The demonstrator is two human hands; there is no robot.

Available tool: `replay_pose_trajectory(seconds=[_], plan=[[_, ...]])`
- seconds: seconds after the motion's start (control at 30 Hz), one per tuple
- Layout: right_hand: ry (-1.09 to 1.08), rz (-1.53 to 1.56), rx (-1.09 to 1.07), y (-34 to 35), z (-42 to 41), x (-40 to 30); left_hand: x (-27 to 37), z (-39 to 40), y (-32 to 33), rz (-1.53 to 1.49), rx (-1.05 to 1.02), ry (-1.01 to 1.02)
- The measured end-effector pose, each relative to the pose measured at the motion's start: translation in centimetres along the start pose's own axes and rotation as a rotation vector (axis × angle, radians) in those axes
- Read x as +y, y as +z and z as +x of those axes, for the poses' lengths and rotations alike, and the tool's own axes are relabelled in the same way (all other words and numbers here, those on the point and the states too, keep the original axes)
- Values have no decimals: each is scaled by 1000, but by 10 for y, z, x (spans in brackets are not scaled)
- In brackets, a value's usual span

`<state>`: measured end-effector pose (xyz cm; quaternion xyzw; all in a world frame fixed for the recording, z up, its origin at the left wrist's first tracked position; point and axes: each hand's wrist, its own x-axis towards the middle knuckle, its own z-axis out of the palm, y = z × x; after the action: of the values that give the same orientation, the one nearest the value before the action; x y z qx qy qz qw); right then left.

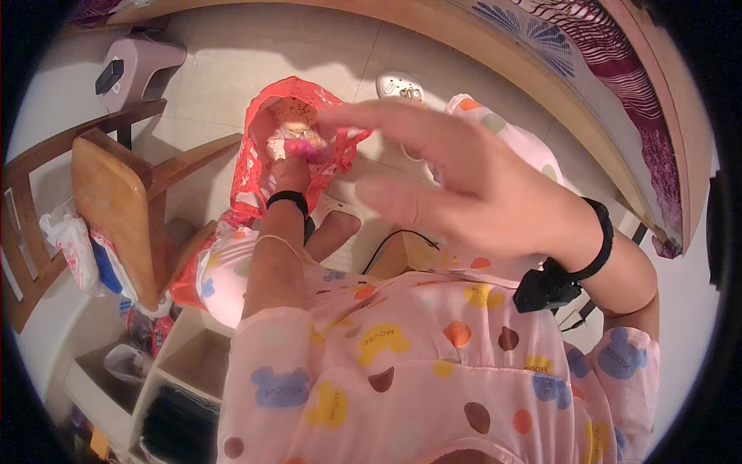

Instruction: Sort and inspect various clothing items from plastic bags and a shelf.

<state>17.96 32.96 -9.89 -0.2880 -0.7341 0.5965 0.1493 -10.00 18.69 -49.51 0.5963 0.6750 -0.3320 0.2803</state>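
Observation:
My left hand (291,174), with a black band at its wrist, reaches into a red plastic bag (246,182) with a pale pattern. At its fingers lie bright pink and whitish items (301,148); whether it grips them is unclear. A brownish, crumpled-looking content (293,110) shows deeper in the bag's mouth. My right hand (464,174) is raised nearer the camera, to the right of the bag, blurred, with thumb and fingers apart and nothing between them. Its fingertips overlap the view of the bag's right edge; whether they touch it cannot be told.
A wooden chair (113,214) stands at left, with plastic bags beside it. Beyond is a pinkish stool (136,64) bearing a dark object. A white clog (400,87) lies on the tiled floor. Storage compartments (194,348) are at lower left, and a bed edge (539,95) curves along the upper right.

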Motion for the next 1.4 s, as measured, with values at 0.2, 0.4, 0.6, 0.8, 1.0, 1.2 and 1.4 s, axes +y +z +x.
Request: replay_pose_trajectory(seconds=[0.2, 0.4, 0.6, 0.8, 1.0, 1.2, 1.4], plan=[[120, 9, 69, -7, -3, 3, 30, -17, -40, -171, 114, 38], [-15, 54, 59, 2, 6, 0, 0, -47, -82, -748, 231, 2], [-37, -33, 110, 4, 8, 15, -3, -105, -176, -1613, 45, -61], [41, -45, 44, 1, 10, 16, -4, -175, -200, -2181, 106, 179], [44, -160, -27, 2, 11, 24, -5, -230, -209, -2381, 238, 454], [-173, -279, -21, 18, 13, 31, 5, -251, -202, -2409, 244, 489], [67, 64, 225, 11, 30, 37, -3, -246, -177, -2272, 454, 249]])
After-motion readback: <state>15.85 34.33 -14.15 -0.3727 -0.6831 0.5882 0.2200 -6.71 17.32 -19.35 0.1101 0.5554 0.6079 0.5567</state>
